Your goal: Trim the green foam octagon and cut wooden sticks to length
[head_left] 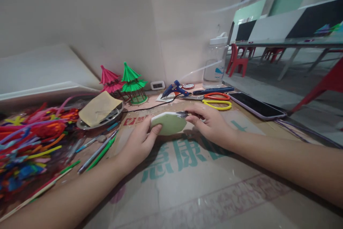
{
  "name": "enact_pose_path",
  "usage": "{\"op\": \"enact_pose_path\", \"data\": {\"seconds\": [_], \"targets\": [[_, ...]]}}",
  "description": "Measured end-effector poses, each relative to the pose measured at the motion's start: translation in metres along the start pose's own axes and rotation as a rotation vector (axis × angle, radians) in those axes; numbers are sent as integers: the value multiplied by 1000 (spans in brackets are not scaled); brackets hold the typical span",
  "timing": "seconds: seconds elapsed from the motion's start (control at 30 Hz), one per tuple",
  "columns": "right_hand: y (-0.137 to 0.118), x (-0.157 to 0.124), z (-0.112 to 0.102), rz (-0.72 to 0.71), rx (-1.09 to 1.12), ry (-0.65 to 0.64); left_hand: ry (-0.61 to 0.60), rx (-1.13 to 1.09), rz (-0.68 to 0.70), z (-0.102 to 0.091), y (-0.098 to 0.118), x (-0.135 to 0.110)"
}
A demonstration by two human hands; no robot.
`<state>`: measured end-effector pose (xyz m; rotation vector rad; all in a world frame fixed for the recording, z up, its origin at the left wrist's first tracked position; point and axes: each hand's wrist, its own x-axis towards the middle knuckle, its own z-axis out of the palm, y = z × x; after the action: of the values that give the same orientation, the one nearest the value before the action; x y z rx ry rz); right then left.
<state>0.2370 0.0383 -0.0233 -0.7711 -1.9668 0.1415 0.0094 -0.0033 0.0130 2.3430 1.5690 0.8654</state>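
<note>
In the head view, the left hand pinches a pale-green disc above the cardboard, the right hand its darkened edge. A metal dish holds dark pieces under a tan sheet; a lidded bottle stands behind, contents unclear.

Green piece between both hands

A red chair stands beyond a bottle.

Pale green board, flat, many-sided, white-edged, dark patch at upper right; tilted, between left hand and right hand.
</note>
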Motion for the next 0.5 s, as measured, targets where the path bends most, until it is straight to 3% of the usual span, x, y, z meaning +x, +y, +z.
{"op": "enact_pose_path", "data": {"seconds": [0.5], "targets": [[1,1,0,-5,5,4,15,-37,18,0,0,1]]}}
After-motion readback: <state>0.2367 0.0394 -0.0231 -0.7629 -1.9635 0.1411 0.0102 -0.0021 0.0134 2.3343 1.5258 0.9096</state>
